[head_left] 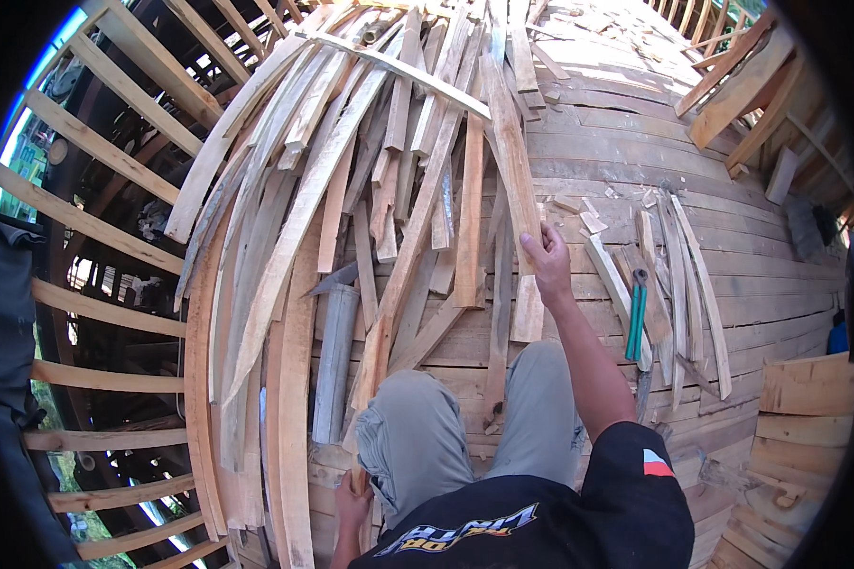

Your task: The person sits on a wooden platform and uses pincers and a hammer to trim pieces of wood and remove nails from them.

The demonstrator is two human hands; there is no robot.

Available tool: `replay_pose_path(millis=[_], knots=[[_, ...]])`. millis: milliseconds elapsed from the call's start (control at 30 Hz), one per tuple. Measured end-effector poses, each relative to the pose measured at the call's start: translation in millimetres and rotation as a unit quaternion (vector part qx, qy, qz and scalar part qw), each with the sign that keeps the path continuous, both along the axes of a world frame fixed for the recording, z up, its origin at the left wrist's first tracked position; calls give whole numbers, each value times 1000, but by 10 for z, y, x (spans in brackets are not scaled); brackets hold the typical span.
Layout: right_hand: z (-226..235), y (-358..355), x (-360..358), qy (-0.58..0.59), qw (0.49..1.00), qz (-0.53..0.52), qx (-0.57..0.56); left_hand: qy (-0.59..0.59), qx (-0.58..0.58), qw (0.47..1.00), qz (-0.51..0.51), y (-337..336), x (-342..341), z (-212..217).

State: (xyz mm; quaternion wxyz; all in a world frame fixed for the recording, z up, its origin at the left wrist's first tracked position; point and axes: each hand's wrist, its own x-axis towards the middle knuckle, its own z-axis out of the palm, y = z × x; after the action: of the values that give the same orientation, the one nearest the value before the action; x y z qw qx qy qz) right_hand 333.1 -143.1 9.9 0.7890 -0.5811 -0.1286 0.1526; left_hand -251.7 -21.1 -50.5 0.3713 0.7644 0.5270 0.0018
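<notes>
Wood: 1 long board (510, 156) gripped between thumb and fingers of right hand (547, 260), far end over timber pile (330, 180). Left hand (351, 507) curled around strip (357, 473) beside knee (403, 403). Green-handled pliers (637, 318) lie on wood pieces (609, 270), right of board.

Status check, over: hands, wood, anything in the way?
Right hand: holding long tan wooden board. Left hand: at narrow brown wooden strip, grip unclear. Loose tan-and-grey wooden pieces crowd ahead-left.

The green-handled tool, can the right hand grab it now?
Probably yes: nothing covers the green-handled tool, lying on the wood nearby. But the right hand is holding a board, so it would likely have to let go first.
</notes>
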Motion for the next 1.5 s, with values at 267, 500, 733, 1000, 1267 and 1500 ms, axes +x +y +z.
replay_pose_path(millis=[267,500,733,1000,1267,1500], knots=[[1153,1494,879,-270,939,-151,-152,-6,11,1000,-10,-63,-43,-13],[-1582,334,-25,134,833,-175,-508,10,12,1000,0,-6,-219,-125],[-2296,-161,-811,138,742,-73,-651,-26,-41,999,14,-149,-186,-166],[-1605,2,-858,190,945,-201,-176,-19,-16,999,-23,-71,-16,-248],[408,1046,382,-45,994,-71,-75,-58,-12,997,-50,-79,52,-219],[-979,790,211,-3,912,-157,-378,-43,-33,998,-34,-280,-77,-197]])
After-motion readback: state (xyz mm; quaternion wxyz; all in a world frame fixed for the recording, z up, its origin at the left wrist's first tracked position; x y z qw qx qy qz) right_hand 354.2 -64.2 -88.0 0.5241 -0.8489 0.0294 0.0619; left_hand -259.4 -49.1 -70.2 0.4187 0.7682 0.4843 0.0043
